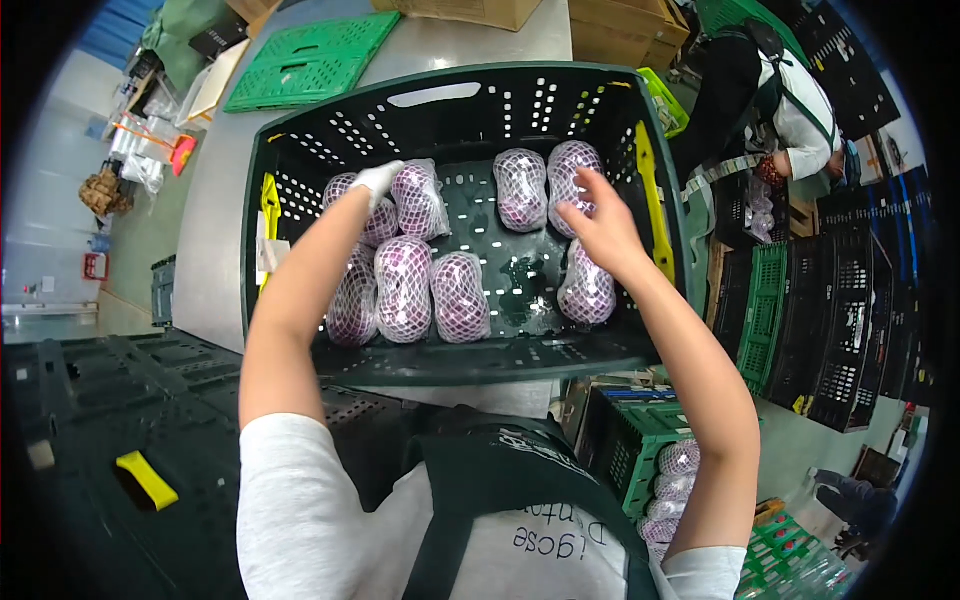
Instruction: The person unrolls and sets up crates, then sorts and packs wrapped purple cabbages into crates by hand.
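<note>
A dark green plastic crate (480, 86) holds several film-wrapped packs of purplish round produce in white netting. My left hand (379, 182), in a white glove, is at the left-back packs, its fingers against one pack (420, 201); whether it grips is hidden. My bare right hand (600, 221) has thumb and fingers apart over the back-right pack (574, 156). Beside that pack lies another pack (520, 190), and a further pack (587, 289) sits in front of it. Along the front left stand three packs, including a middle pack (403, 289) and a right-hand pack (460, 296).
The crate rests on a metal table (214, 202) with a folded green crate (311, 60) and cardboard boxes (480, 9) behind. Stacked crates (810, 307) stand at right; a green crate (637, 439) with similar packs is below. A person (795, 105) bends at the upper right.
</note>
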Demonstrator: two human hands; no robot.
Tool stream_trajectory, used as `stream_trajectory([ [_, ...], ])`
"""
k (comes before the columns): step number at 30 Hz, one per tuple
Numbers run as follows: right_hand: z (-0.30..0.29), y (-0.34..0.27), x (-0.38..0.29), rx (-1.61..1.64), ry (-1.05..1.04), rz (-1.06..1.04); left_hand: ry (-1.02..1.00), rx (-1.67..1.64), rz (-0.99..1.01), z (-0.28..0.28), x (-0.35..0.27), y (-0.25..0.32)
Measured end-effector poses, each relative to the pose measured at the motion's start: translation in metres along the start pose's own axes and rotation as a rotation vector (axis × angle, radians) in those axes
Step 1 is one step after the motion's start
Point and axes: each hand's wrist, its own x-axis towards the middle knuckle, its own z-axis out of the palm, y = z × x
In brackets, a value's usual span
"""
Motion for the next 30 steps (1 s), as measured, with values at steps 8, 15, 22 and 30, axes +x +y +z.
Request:
stream_trajectory([
  [8,0.137,0.093,0.096,-0.473,0.131,0.221,0.268,0.46,0.405,0.104,-0.019,0.005],
  [15,0.155,0.056,0.117,-0.434,0.094,0.394,-0.078,-0.286,0.445,0.137,0.044,-0.065],
  [22,-0.006,0.009,0.071,0.503,-0.151,0.486,-1.11,-1.047,0.152,0.095,-0.069,0.041],
  [30,-0.21,-0.028,-0.263,1.078,0.302,-0.22,-1.183,-0.714,0.39,0.156,-0.359,0.156],
])
